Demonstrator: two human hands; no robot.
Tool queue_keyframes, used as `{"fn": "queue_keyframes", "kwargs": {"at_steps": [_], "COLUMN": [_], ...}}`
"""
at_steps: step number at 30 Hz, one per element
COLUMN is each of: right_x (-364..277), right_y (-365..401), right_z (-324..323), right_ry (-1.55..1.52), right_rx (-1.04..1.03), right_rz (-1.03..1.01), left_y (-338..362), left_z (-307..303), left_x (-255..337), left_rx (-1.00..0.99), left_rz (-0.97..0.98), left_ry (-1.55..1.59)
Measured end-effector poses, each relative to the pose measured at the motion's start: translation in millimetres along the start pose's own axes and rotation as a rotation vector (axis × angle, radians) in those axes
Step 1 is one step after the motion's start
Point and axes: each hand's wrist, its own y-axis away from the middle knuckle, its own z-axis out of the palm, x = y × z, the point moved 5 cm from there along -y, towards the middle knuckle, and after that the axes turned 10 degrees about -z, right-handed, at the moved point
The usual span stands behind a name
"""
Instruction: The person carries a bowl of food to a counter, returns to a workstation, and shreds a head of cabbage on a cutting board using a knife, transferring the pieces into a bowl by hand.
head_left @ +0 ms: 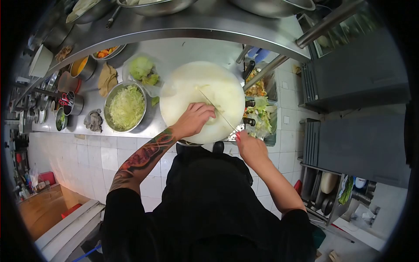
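Note:
My right hand (251, 146) is closed on the red handle of a knife at the near right edge of the round white cutting board (179, 96). The thin blade of the knife (223, 117) runs up and left across the board. My left hand (195, 118) lies on the board just left of the blade, its fingers curled over a pale piece of food, mostly hidden. Small pale bits lie near the blade's tip. Left of the board stands a metal bowl of shredded pale-green cabbage (126, 108).
Behind that bowl, a green cabbage (141, 67) sits on plastic beside a brown cloth (107, 79). A grey rag (93, 120) lies at left. Right of the board is a bin of vegetable scraps (262, 118). A steel shelf (196, 32) spans the far side.

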Motion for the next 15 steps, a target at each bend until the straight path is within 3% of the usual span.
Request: {"fn": "queue_keyframes", "kwargs": {"at_steps": [2, 7, 11, 13, 15], "right_x": [-2, 15, -11, 10, 6], "right_y": [8, -28, 12, -15, -23], "right_z": [-9, 34, -17, 28, 29], "right_ry": [-0.001, -0.014, -0.013, -0.019, -0.026], "right_rx": [-0.057, 0.078, -0.017, -0.009, 0.005], "right_rz": [0.043, -0.031, 0.031, 0.025, 0.010], "left_y": [-2, -2, -2, -1, 1], "left_z": [2, 0, 4, 1, 6], "left_x": [0, 1, -1, 0, 0], "left_rx": [-0.006, -0.010, -0.020, 0.010, 0.009], "left_rz": [0.003, -0.008, -0.018, -0.025, -0.017], "left_ry": [0.012, 0.034, 0.012, 0.048, 0.053]}}
